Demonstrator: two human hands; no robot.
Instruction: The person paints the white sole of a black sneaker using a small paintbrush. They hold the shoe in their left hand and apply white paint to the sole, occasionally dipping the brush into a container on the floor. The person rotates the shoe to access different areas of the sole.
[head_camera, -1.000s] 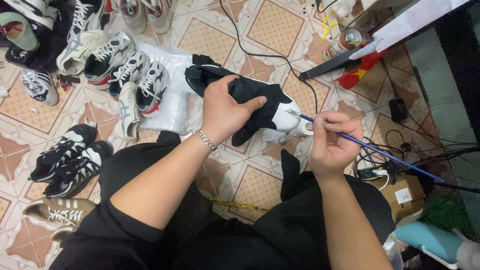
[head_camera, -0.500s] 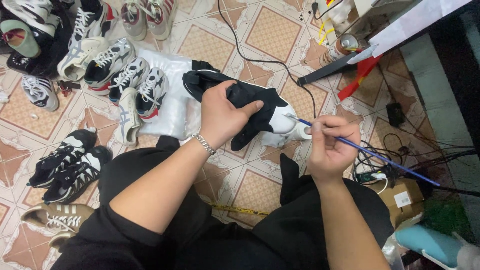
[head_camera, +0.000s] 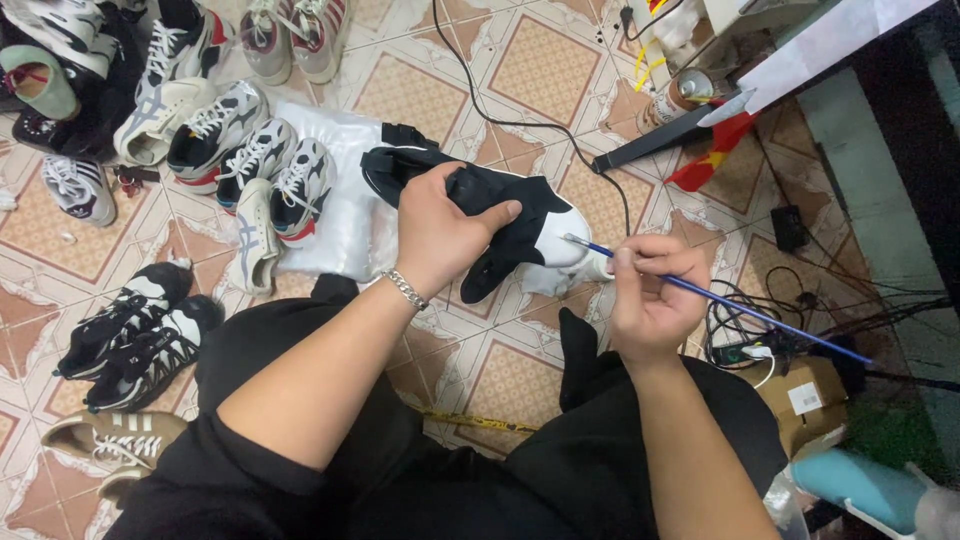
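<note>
My left hand (head_camera: 440, 232) grips a black and white sneaker (head_camera: 490, 215) from above, holding it over the tiled floor in front of my knees. A silver chain bracelet (head_camera: 405, 288) sits on that wrist. My right hand (head_camera: 650, 295) pinches a long blue-handled paintbrush (head_camera: 720, 300); its tip touches the white toe of the sneaker. Both my legs, in black trousers, are folded below the hands.
Several sneakers (head_camera: 215, 150) lie in a heap at the upper left, some on a clear plastic sheet (head_camera: 345, 215). Two black and white shoes (head_camera: 135, 335) and a tan shoe (head_camera: 110, 440) rest at left. Cables, a can (head_camera: 680, 95) and a cardboard box (head_camera: 805, 395) lie at right.
The view has shifted slightly. The brush tip has crept a little along the white toe while my left hand keeps its hold on the sneaker.
</note>
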